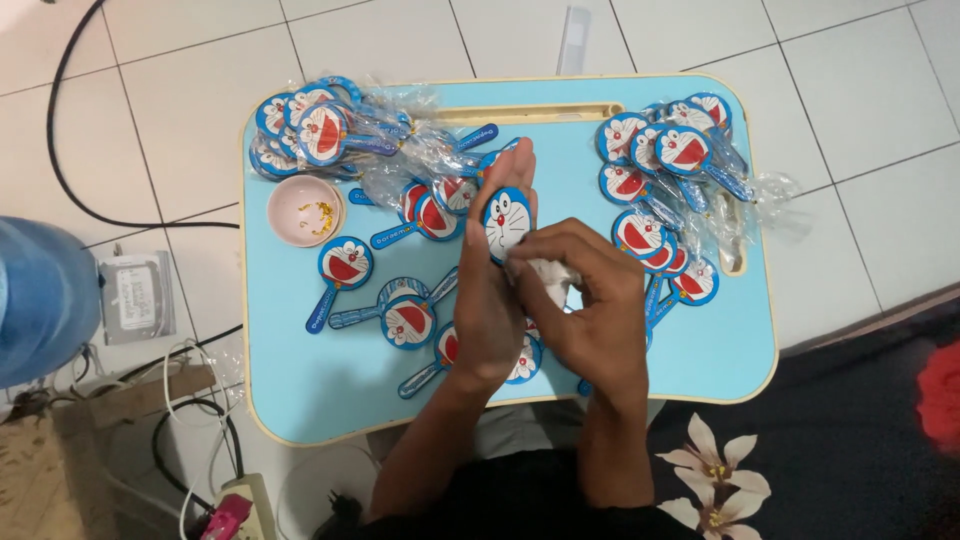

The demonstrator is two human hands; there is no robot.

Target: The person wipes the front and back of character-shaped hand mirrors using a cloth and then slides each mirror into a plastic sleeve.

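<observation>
My left hand (487, 300) holds a blue round paddle-shaped cartoon cat fan (506, 222) upright between palm and fingers over the light blue lap table (320, 390). My right hand (590, 300) pinches a piece of clear plastic wrapping (545, 275) right beside that fan. Several loose fans (345, 265) of the same kind lie on the table under and to the left of my hands. One wrapped pile (330, 130) sits at the far left corner, another wrapped pile (670, 150) at the far right.
A small pink bowl (303, 210) with tiny gold bits stands at the table's left. Black and white cables (70, 150) run over the white tiled floor. A blue water jug (40, 300) and a grey box (135, 297) stand left; a power strip (235, 510) lies near.
</observation>
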